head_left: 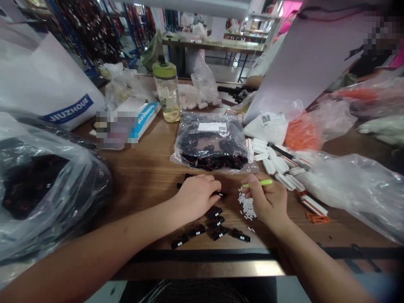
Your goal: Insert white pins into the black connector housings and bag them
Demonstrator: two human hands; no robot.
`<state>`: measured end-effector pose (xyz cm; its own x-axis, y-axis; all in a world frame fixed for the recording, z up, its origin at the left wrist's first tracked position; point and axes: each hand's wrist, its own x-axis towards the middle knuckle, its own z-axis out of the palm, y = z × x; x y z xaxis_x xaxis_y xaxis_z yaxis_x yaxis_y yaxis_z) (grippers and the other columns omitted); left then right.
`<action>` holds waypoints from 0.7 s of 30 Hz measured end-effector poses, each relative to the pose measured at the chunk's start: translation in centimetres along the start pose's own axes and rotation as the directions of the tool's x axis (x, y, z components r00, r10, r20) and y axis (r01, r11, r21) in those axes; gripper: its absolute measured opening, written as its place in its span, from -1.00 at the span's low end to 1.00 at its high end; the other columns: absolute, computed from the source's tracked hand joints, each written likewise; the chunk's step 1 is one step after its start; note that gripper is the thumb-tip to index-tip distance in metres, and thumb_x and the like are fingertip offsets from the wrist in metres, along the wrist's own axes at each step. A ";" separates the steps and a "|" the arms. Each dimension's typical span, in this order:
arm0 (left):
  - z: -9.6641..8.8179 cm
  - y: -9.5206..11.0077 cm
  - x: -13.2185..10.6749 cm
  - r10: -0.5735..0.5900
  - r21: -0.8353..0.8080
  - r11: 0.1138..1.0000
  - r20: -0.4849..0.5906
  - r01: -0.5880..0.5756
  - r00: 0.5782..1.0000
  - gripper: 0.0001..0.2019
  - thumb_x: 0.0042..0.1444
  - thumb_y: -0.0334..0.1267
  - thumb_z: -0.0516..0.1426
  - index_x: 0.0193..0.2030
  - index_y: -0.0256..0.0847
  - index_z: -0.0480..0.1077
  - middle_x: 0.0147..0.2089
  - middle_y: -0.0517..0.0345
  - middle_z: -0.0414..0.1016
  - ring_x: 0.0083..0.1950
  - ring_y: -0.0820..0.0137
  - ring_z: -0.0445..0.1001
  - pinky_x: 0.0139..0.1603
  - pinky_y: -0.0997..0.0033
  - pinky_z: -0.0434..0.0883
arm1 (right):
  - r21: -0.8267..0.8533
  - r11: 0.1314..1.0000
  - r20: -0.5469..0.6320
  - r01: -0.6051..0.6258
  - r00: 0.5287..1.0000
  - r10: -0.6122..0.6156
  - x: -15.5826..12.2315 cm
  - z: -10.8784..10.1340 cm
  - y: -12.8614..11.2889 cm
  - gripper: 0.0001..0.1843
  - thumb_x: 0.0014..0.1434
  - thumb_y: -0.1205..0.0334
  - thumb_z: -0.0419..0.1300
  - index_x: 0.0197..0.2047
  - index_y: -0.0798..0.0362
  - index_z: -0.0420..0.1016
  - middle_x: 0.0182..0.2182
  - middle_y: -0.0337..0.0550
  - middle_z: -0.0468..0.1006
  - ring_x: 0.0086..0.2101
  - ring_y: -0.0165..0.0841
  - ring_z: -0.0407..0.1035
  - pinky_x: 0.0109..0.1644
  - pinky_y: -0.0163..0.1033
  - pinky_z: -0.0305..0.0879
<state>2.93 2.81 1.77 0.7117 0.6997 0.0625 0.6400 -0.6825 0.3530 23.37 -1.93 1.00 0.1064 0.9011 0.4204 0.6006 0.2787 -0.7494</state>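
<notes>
My left hand (196,194) rests knuckles-up on the wooden table (148,172), fingers curled over a small black part (220,194) whose end shows past the fingertips. My right hand (267,201) is closed on a thin green stick (259,183) that lies level and points left. Between the hands lies a little heap of tiny white pins (247,206). Several black connector pieces with white dots (217,223) lie in a loose row just in front of my hands. A clear bag of black parts (212,143) sits right behind them.
A big plastic bag of dark parts (47,185) fills the left side. White strips (277,164) and an orange-filled bag (303,134) lie to the right, with a clear bag (356,185) beside them. A bottle (167,92), a blue-white box (139,120) and a white bag (47,80) stand behind.
</notes>
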 end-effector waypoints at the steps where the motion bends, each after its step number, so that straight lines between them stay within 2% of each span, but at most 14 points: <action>1: -0.1 0.0 -0.1 -0.027 -0.002 1.000 0.021 0.027 0.999 -0.91 0.23 -0.24 0.21 -0.20 -0.19 0.52 -0.25 0.13 0.54 -0.16 0.22 0.52 -0.17 0.25 0.42 | 0.029 1.000 0.009 -0.011 1.000 0.010 -0.1 0.1 -0.2 -0.63 0.37 0.14 0.08 -0.41 0.07 0.53 -0.61 -0.27 0.50 -0.60 -0.46 0.41 -0.47 -0.34 0.29; 6: -0.4 0.0 -0.2 -0.083 0.014 0.997 0.057 0.082 0.995 -0.89 0.22 -0.22 0.20 -0.17 -0.16 0.53 -0.26 0.14 0.56 -0.19 0.19 0.56 -0.22 0.24 0.42 | 0.094 0.995 0.077 -0.030 0.997 0.023 -0.6 0.5 -0.6 -0.63 0.38 0.14 0.07 -0.40 0.08 0.54 -0.61 -0.27 0.51 -0.63 -0.48 0.41 -0.51 -0.38 0.30; 13: -0.2 -0.2 -0.2 -0.103 0.023 0.994 0.030 0.103 0.994 -0.90 0.19 -0.20 0.22 -0.20 -0.12 0.52 -0.29 0.19 0.56 -0.22 0.22 0.57 -0.29 0.30 0.39 | 0.079 0.997 0.084 -0.020 0.996 0.014 -0.7 0.5 -0.4 -0.66 0.38 0.16 0.08 -0.38 0.08 0.54 -0.60 -0.29 0.51 -0.63 -0.49 0.41 -0.51 -0.39 0.29; 21: -0.1 -0.3 -0.2 -0.095 0.030 0.995 0.016 0.094 0.995 -0.90 0.19 -0.17 0.23 -0.22 -0.11 0.52 -0.31 0.20 0.55 -0.23 0.24 0.56 -0.32 0.33 0.37 | -0.065 0.996 0.159 0.060 0.986 -0.049 -0.7 0.7 -1.0 -0.68 0.39 0.17 0.05 -0.35 0.05 0.51 -0.55 -0.27 0.54 -0.56 -0.45 0.46 -0.40 -0.34 0.33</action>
<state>2.58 2.94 1.75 0.6523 0.7578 0.0135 0.7128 -0.6194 0.3291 22.13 -2.62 1.04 -0.0501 0.9277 0.3700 0.6564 0.3098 -0.6878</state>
